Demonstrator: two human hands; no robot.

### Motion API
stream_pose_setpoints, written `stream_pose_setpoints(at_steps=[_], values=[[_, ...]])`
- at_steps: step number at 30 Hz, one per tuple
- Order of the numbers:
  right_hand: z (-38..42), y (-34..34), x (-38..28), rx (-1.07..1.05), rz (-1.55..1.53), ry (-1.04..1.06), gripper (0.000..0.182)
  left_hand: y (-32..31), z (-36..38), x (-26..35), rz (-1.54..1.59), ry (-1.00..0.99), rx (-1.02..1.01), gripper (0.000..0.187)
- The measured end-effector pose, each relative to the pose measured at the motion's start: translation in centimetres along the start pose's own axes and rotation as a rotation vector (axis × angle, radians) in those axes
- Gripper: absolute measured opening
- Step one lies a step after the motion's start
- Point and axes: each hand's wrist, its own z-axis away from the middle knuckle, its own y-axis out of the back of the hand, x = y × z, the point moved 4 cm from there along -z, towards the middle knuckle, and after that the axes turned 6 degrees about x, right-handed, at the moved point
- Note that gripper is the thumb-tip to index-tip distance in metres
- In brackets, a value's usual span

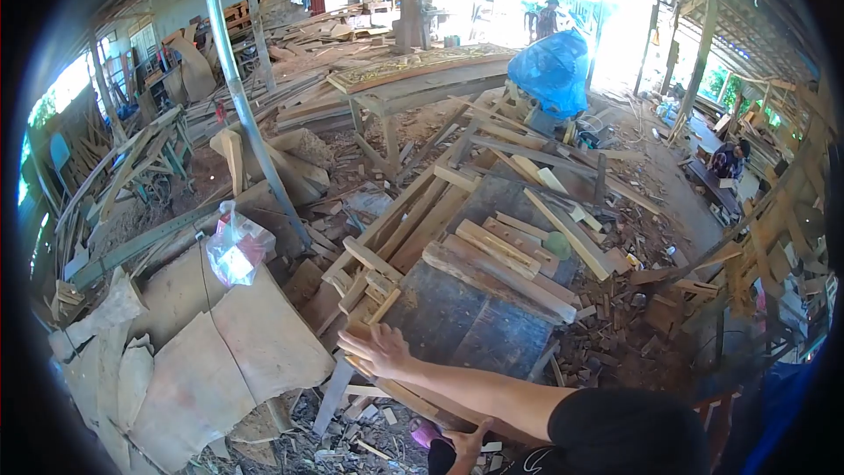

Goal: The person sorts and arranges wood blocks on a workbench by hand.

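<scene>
A long wooden board slants across the lower middle, beside a dark worktop. My right hand reaches across from the right and lies on the board's far end, its fingers stretched out and apart. Lower down, close to my body, my left hand is bent around the board's near edge; part of its grip is hidden. Short wooden sticks lie just beyond my right hand. Several planks, among them a rough-edged one, rest on the worktop.
A clear plastic bag sits on large thin wood sheets at left. A metal pole rises there. Behind are a carved panel and a blue tarp. Wood scraps litter the ground. Another person sits at right; one is far back.
</scene>
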Motion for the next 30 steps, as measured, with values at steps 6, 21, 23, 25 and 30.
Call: stream_pose_setpoints(at_steps=[6,21,23,25,30], values=[[17.9,4.9,4.5,0.029,0.091,0.148,0.072,0.5,-2.3,-4.5,0.068,-0.089,-0.043,0.12],[-4.0,-1.9,-1.2,-0.054,-0.002,-0.015,0.088,0.4,-1.1,-2.0,-0.156,0.114,0.043,0.133],[-1.1,-1.2,-0.4,-0.099,0.019,-0.026,0.088,0.5,-1.5,-2.6,-0.094,0.016,0.011,0.134],[4.1,0.9,0.8,-0.075,0.069,0.003,0.085,0.7,-2.3,-4.1,-0.051,-0.046,-0.011,0.133],[18.1,4.3,3.8,-0.042,0.134,0.047,0.077,0.1,-1.1,-1.9,-0.005,-0.085,-0.066,0.13]])
